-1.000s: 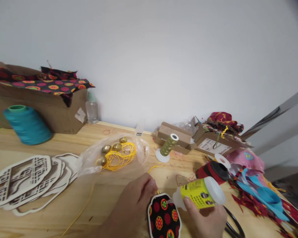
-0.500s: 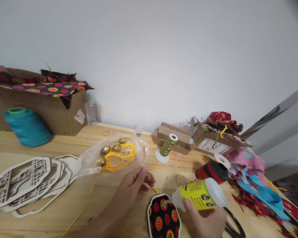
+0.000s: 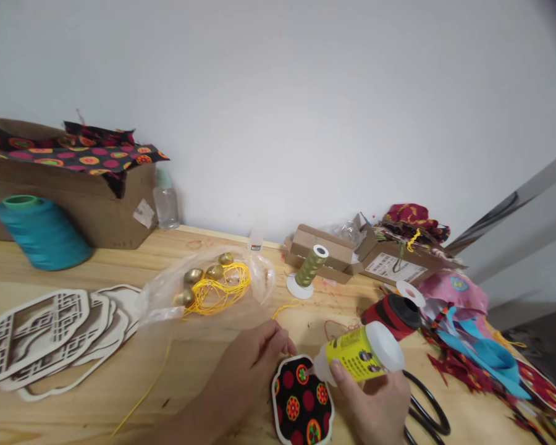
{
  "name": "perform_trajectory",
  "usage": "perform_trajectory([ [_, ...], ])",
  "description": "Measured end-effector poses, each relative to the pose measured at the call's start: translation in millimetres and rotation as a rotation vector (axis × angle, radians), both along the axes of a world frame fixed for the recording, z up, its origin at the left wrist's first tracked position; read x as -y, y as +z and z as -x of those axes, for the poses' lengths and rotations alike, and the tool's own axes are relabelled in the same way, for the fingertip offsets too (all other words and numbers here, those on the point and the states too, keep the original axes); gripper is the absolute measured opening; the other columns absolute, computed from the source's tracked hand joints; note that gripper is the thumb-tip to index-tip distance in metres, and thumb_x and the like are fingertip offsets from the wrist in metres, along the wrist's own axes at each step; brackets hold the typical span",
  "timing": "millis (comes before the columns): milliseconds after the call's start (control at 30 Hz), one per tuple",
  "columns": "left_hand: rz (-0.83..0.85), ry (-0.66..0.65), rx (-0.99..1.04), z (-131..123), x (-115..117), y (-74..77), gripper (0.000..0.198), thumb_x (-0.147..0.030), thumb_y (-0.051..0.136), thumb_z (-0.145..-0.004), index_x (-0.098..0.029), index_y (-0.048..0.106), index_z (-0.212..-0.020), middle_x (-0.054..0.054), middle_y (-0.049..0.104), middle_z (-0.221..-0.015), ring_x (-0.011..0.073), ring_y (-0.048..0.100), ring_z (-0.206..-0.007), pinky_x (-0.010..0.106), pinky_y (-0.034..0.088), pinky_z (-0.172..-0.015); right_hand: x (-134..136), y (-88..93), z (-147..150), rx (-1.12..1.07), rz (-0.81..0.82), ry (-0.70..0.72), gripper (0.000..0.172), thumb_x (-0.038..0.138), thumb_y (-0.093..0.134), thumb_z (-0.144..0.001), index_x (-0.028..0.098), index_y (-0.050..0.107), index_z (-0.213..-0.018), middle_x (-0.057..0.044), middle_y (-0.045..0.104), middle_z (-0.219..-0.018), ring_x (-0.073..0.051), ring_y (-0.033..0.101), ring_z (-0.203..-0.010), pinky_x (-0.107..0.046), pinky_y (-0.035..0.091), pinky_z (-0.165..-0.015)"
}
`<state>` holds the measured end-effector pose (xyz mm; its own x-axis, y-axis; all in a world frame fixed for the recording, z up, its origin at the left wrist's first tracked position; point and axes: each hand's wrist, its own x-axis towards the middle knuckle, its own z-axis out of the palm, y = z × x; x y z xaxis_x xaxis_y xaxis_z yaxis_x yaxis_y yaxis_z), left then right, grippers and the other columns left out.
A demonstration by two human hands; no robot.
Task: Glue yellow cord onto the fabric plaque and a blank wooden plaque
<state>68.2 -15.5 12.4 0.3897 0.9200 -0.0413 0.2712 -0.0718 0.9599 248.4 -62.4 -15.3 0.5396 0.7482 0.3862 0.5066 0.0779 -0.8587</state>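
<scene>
My right hand (image 3: 375,395) is wrapped around a squeeze bottle of glue (image 3: 359,355) with a yellow label and white cap. The bottle is tilted, its clear nozzle pointing down-left at the upper part of a patterned pendant (image 3: 301,402). This flat piece has black fabric with red and orange flowers inside a pale scalloped rim, and lies on the table. At its top edge my left hand (image 3: 254,352) pinches a thin yellow cord (image 3: 285,306), part of which shows beyond the fingers. The fingertips partly hide where cord and pendant meet.
Pale cut-out frames (image 3: 41,340) are stacked at left, beside a plastic bag (image 3: 162,296) with brass bells and yellow cords (image 3: 222,287). Behind stand a teal thread cone (image 3: 44,235), a cardboard box (image 3: 120,216) and a green spool (image 3: 311,266). Black-handled scissors (image 3: 429,408) lie right.
My left hand has moved down and right to the pendant's top, its fingers drawn closer together. The glue bottle has stayed over the pendant. The whole view has shifted slightly.
</scene>
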Motion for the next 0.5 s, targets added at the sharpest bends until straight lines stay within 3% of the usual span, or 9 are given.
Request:
perform_trajectory([
  [233,-0.018,-0.013,-0.04,-0.5,-0.2,-2.6,0.036,-0.038,0.033,-0.089,-0.021,0.062,-0.075,0.0,0.066,-0.07,0.018,0.059,-0.07,0.025,0.04,-0.063,0.4,5.2,6.9,0.058,0.055,-0.041,0.043,0.058,0.067,-0.053,0.018,0.064,-0.069,-0.009,0.065,-0.065,-0.026,0.061,-0.06,-0.042,0.052,-0.058],
  [500,-0.101,-0.022,-0.132,-1.0,1.9,-3.8,0.036,-0.037,0.032,-0.09,-0.021,0.06,-0.073,0.0,0.064,-0.07,0.0173,0.058,-0.068,0.025,0.038,-0.062,-1.4,9.5,0.5,0.196,0.001,0.073,0.035,0.046,0.071,-0.055,0.016,0.064,-0.073,-0.007,0.065,-0.062,-0.025,0.062,-0.058,-0.039,0.053,-0.059],
])
